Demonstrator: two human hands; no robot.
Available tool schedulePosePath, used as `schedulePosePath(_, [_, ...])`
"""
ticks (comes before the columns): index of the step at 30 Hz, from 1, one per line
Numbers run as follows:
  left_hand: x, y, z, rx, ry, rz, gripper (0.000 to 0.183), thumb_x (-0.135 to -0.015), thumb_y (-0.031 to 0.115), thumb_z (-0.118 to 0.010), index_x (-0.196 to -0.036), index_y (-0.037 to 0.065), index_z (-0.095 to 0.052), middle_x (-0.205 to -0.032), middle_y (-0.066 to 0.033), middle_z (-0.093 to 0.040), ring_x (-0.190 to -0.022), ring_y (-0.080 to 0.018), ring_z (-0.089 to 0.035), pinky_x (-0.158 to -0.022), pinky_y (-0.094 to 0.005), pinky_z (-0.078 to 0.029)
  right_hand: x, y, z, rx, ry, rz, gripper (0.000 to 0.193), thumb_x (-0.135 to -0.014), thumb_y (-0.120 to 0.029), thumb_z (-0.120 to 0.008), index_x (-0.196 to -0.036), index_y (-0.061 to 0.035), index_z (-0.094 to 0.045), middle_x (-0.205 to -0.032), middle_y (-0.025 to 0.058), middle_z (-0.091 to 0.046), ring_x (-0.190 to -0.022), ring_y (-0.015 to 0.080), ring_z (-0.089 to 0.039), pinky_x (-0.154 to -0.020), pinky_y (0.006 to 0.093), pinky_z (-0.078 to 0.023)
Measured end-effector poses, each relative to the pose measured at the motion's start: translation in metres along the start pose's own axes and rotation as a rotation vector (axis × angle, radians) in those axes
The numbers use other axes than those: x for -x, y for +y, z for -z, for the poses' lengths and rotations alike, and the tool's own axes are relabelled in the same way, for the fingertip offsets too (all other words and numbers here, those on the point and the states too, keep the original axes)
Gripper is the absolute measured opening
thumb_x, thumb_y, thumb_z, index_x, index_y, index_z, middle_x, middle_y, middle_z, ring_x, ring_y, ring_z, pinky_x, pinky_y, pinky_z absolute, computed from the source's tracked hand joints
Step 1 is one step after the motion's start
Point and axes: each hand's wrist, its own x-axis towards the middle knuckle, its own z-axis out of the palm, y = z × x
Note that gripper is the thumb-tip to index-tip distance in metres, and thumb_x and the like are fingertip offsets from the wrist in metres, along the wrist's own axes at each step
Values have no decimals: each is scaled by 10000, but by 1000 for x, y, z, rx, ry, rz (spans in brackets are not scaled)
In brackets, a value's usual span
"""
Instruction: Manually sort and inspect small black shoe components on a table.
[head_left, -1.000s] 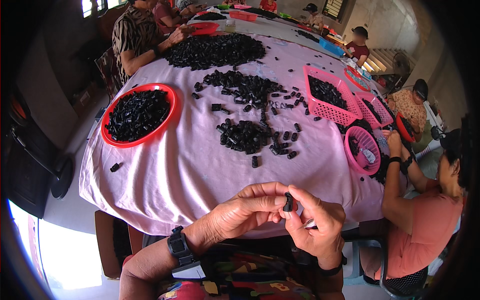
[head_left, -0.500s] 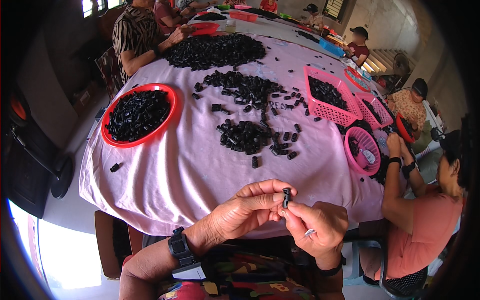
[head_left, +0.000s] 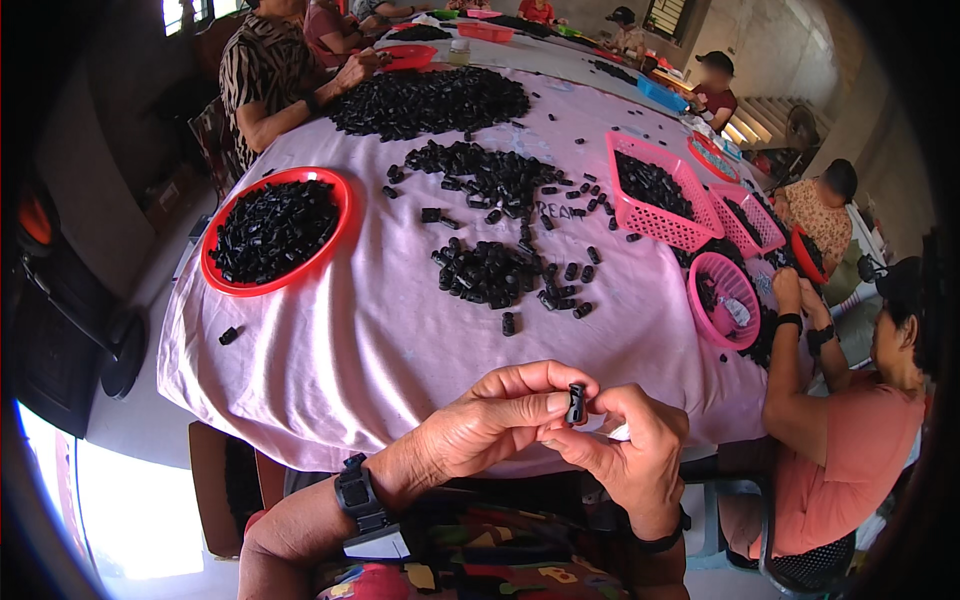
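Between the thumb and fingers of my left hand [head_left: 505, 415] is a small black plastic piece [head_left: 576, 403], held upright near the table's front edge. My right hand [head_left: 640, 440] is just right of it, thumb and forefinger parted close to the piece. Its other fingers are curled round a small whitish thing [head_left: 620, 432], mostly hidden, whose kind I cannot make out. Beyond my hands lies a small heap of similar black pieces [head_left: 485, 272], with a looser heap [head_left: 480, 172] behind it. A single piece [head_left: 509, 323] stands nearest my hands.
A red basin [head_left: 345, 225] full of black pieces stands at left. At right are pink baskets [head_left: 665, 232] and a round pink basket [head_left: 712, 335]. A large black heap [head_left: 430, 105] lies farther back on the pink cloth [head_left: 390, 360]. A co-worker in an orange shirt [head_left: 860, 450] sits at right.
My right thumb and forefinger have come off the black piece's lower end and spread. The whitish thing in that hand has shifted upward. My left hand keeps its hold, with the piece slightly turned.
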Motion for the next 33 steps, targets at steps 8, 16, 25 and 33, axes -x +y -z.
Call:
schedulePosePath(8, [0,2,-11,-63,96,19,277,-911,139,-596,-1154,6,-588,-989,-5,-595,-795,-53,-514,-738,-212,-421,0,0,2,44,-59,-87,468,-678,-433,-810,-731,-49,-549,-645,86,-649,-567,238,-663,-481,327,-503])
schedulePosePath(16, [1,0,-1,-106,55,26,288,-933,151,-569,-1187,15,-578,-1072,-17,-596,-911,-76,-532,-824,-243,-434,1,5,0,50,-74,-112,529,-670,-470,-808,-714,-38,-508,-580,80,-597,-520,206,-626,-461,310,-466])
schedulePosePath(25, [1,-1,0,-140,38,31,303,-945,179,-559,-1207,29,-576,-1142,-26,-596,-1006,-96,-544,-893,-268,-435,2,7,-2,65,-67,-78,556,-668,-476,-814,-713,-33,-480,-535,68,-543,-491,163,-590,-456,288,-440])
schedulePosePath(33, [1,2,-3,-130,58,55,308,-938,184,-571,-1206,33,-576,-1153,-37,-596,-1014,-107,-545,-902,-275,-429,1,5,0,86,-81,-112,530,-675,-518,-779,-710,-50,-531,-605,86,-609,-514,257,-619,-450,346,-462])
